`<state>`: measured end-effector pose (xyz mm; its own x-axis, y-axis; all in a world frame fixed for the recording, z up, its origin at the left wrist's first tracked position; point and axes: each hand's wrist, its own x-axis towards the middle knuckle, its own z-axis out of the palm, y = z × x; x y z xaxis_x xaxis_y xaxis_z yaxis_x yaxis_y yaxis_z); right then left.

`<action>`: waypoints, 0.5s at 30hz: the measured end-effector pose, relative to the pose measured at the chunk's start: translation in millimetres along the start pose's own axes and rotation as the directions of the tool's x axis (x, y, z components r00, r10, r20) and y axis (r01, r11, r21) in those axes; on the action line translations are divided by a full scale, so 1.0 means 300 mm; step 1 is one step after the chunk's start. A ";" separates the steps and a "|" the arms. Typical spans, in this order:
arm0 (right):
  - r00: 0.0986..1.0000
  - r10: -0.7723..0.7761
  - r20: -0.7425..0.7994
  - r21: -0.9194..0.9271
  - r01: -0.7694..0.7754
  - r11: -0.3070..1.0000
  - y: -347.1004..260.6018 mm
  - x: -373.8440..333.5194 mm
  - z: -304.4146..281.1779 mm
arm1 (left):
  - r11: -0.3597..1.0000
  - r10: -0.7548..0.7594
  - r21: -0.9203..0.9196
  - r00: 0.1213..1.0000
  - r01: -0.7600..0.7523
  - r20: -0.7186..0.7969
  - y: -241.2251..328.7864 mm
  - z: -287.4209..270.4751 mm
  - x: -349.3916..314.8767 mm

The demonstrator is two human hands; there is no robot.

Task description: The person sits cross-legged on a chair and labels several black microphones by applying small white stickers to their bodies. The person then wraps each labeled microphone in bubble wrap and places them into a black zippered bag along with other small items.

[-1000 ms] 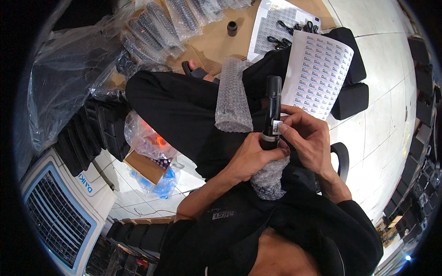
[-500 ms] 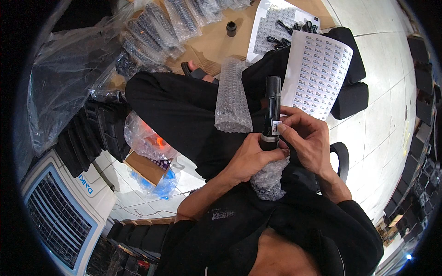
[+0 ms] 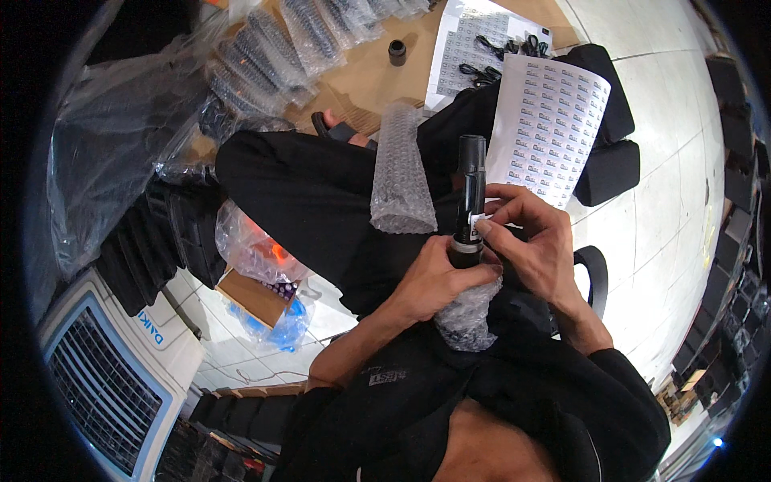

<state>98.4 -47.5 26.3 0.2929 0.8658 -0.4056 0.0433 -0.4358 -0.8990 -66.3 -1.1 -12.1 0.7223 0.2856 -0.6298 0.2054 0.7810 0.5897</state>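
My left hand (image 3: pixel 434 277) is closed around the lower part of a black tube-shaped device (image 3: pixel 472 181), which stands upright with a silver ring near my fingers. Crumpled bubble wrap (image 3: pixel 468 317) covers its lower end, so that part is hidden. My right hand (image 3: pixel 534 241) is closed in a pinch, its thumb on a small white sticker (image 3: pixel 475 222) on the tube's side. Across my leg lies an empty-looking bubble-wrap sleeve (image 3: pixel 401 173). A sheet of printed stickers (image 3: pixel 546 128) rests by my right knee.
Several bubble-wrapped items (image 3: pixel 261 56) lie on cardboard (image 3: pixel 373 76) at the far left. A black cap-like piece (image 3: pixel 397 53), another printed sheet (image 3: pixel 450 48) and coiled black cables (image 3: pixel 480 75) are farther ahead. Black cases (image 3: pixel 608 173) sit at right, a white air cooler (image 3: pixel 112 386) at left.
The tube has shifted slightly left in view and turned a little. My right thumb now covers more of the sticker. My left hand keeps its hold.
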 end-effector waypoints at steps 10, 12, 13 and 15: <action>0.961 0.224 0.161 0.342 -0.267 0.901 0.038 0.043 0.000 | 0.976 -0.076 -0.191 0.987 0.102 0.139 0.037 -0.009 -0.002; 0.965 0.215 0.153 0.353 -0.256 0.900 0.039 0.043 0.005 | 0.964 -0.088 -0.232 0.982 0.126 0.167 0.037 -0.014 0.000; 0.971 0.192 0.142 0.350 -0.231 0.908 0.027 0.042 0.011 | 0.960 -0.086 -0.250 0.980 0.129 0.178 0.038 -0.016 0.001; 0.972 0.188 0.138 0.324 -0.224 0.919 0.017 0.039 0.011 | 0.946 -0.088 -0.288 0.974 0.147 0.209 0.037 -0.018 0.002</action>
<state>98.8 -38.7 16.2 0.1612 0.7939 -0.5863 -0.3349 -0.5149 -0.7892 -67.1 10.7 -8.8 0.8234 0.0939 -0.5597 0.1103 0.9409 0.3201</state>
